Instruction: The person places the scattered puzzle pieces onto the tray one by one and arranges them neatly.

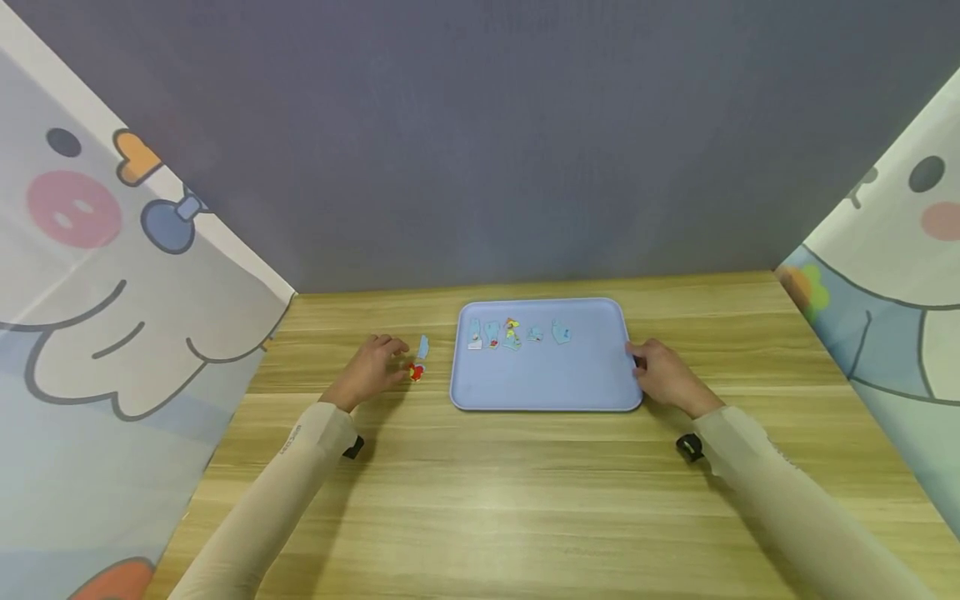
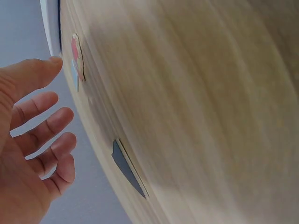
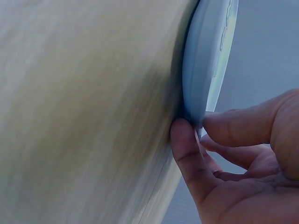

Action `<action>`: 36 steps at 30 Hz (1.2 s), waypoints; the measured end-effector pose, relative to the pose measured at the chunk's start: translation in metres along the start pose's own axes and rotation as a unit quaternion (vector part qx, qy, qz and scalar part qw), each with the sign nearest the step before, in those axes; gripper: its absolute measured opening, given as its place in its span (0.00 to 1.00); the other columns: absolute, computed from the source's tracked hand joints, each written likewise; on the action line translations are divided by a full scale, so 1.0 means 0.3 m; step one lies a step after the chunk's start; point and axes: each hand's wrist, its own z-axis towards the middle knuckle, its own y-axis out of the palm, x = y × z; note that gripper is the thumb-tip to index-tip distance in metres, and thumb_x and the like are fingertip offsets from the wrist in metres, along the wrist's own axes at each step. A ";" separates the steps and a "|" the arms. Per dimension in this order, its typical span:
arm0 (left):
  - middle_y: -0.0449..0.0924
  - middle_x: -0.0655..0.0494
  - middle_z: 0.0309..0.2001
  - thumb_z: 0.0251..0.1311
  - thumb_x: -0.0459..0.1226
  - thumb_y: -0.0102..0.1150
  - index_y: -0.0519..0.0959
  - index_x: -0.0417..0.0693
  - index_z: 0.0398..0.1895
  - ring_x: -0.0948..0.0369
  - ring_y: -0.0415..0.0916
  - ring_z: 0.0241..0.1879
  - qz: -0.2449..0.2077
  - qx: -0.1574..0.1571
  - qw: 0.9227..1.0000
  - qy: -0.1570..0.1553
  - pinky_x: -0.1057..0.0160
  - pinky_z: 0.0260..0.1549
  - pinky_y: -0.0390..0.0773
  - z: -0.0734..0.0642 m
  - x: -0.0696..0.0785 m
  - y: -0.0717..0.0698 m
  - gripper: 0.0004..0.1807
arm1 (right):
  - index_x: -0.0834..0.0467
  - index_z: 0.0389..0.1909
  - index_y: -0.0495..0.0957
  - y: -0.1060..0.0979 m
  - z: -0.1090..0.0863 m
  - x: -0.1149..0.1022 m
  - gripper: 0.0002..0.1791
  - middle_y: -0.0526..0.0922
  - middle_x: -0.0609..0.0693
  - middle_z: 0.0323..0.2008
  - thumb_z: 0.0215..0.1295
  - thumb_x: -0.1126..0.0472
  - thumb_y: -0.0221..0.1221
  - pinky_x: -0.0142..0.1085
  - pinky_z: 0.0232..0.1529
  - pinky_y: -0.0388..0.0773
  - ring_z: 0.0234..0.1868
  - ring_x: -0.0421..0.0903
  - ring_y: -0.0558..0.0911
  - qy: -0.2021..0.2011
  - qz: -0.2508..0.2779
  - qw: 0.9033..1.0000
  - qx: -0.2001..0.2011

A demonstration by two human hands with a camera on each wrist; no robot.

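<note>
A pale blue tray (image 1: 547,385) lies on the wooden table, with several flat, light blue printed puzzle pieces (image 1: 560,332) in its upper half. My right hand (image 1: 664,379) pinches the tray's right edge; in the right wrist view, thumb and fingers meet at the tray's rim (image 3: 198,70). Left of the tray, my left hand (image 1: 370,369) hovers with loosely bent fingers and nothing in them. Beside its fingertips lie a light blue piece (image 1: 423,347) and a red-and-yellow piece (image 1: 416,372). The left wrist view shows another, dark-looking flat piece (image 2: 128,169), hidden in the head view.
A grey panel (image 1: 525,150) rises behind the table (image 1: 487,500). Side panels with cartoon prints stand at the left (image 1: 142,333) and right (image 1: 900,308). Dark wrist straps show under both sleeves.
</note>
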 end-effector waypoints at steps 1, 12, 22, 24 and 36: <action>0.76 0.45 0.44 0.51 0.37 0.70 0.75 0.38 0.50 0.49 0.68 0.46 0.000 -0.002 1.000 -0.001 0.50 0.47 0.70 0.001 0.001 0.001 0.23 | 0.79 0.58 0.65 0.000 0.001 0.000 0.26 0.72 0.62 0.34 0.58 0.75 0.53 0.44 0.34 0.72 0.32 0.54 0.72 0.000 -0.001 1.000 0.001; 0.78 0.48 0.40 0.48 0.38 0.72 0.79 0.38 0.43 0.49 0.71 0.42 0.017 -0.017 1.000 0.020 0.47 0.53 0.67 0.023 0.017 0.034 0.20 | 0.79 0.58 0.65 0.005 0.006 0.003 0.26 0.71 0.62 0.33 0.58 0.75 0.53 0.44 0.34 0.72 0.31 0.53 0.71 -0.003 -0.003 1.000 0.001; 0.78 0.50 0.38 0.50 0.37 0.71 0.81 0.39 0.42 0.51 0.72 0.41 0.024 -0.033 0.999 0.014 0.45 0.60 0.60 0.029 0.025 0.037 0.17 | 0.79 0.58 0.65 0.005 0.008 -0.001 0.25 0.72 0.63 0.34 0.58 0.76 0.53 0.44 0.34 0.73 0.32 0.53 0.72 -0.004 0.001 1.000 0.000; 0.79 0.49 0.39 0.50 0.37 0.71 0.81 0.39 0.42 0.49 0.72 0.42 0.025 -0.035 0.999 0.009 0.45 0.62 0.57 0.029 0.026 0.037 0.17 | 0.79 0.58 0.65 0.004 0.008 -0.003 0.25 0.72 0.63 0.34 0.58 0.76 0.53 0.44 0.34 0.73 0.32 0.53 0.72 -0.005 0.002 1.000 0.000; 0.79 0.52 0.38 0.50 0.38 0.71 0.81 0.42 0.41 0.53 0.72 0.40 0.004 -0.021 1.000 0.012 0.47 0.58 0.63 0.021 0.033 0.028 0.15 | 0.80 0.58 0.64 0.000 0.001 -0.001 0.26 0.71 0.61 0.32 0.57 0.76 0.53 0.41 0.32 0.71 0.30 0.52 0.71 -0.006 0.002 1.000 0.004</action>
